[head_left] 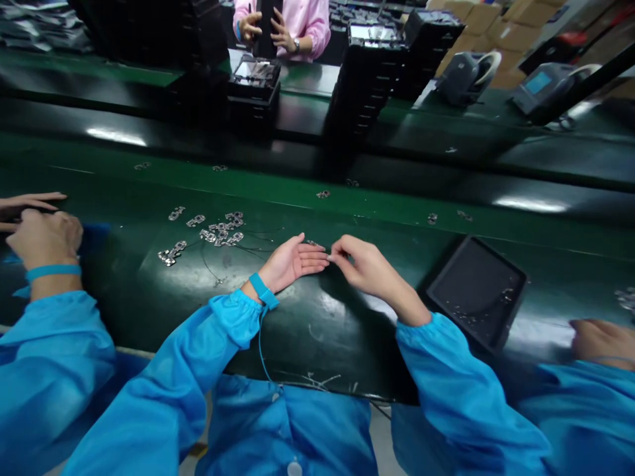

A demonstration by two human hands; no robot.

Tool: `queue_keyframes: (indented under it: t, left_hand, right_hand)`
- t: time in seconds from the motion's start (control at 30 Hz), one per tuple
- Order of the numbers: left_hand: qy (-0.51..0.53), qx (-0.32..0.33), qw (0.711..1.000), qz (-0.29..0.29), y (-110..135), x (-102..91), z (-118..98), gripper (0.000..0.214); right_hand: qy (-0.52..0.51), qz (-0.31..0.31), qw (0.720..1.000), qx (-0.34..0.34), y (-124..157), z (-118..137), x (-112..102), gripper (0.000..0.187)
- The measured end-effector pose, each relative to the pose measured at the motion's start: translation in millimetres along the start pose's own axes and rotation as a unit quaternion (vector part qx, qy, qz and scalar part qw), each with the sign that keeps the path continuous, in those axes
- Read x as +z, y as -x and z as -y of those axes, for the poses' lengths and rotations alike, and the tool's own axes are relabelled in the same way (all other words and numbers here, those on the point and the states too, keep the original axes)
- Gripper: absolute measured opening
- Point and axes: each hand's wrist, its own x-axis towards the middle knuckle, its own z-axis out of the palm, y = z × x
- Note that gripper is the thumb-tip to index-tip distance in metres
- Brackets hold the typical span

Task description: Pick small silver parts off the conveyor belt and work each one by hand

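My left hand (292, 262) lies palm up on the green belt (347, 198), fingers stretched flat toward the right. My right hand (364, 264) meets its fingertips, thumb and forefinger pinched on something tiny I cannot make out. A small metal part (313, 243) lies just behind the left fingertips. A scatter of several small metal parts (218, 235) with thin wires sits to the left of my left hand. A blue wrist strap (263, 290) with a cord is on my left wrist.
A dark tray (477, 291) with a few small bits lies right of my right arm. Co-workers in blue sleeves flank me, a hand at left (44, 235) and one at right (602, 340). Across the belt a person in pink (297, 23) handles stacked black trays (370, 73).
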Motion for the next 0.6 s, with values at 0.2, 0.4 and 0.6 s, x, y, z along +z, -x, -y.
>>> queue_keyframes:
  t: [0.2,0.4,0.6]
  left_hand:
    - [-0.087,0.019,0.996,-0.017,7,7.4,4,0.018]
    - [-0.170,0.059,0.983,-0.036,9,13.0,12,0.012]
    - [-0.225,0.085,0.969,-0.053,6,18.4,23,0.009]
  right_hand:
    - [-0.029,0.037,0.999,-0.020,41,-2,-1,0.012]
    - [0.134,0.004,0.989,0.056,47,-19,14,0.010]
    - [0.101,-0.065,0.985,0.120,49,-16,29,0.015]
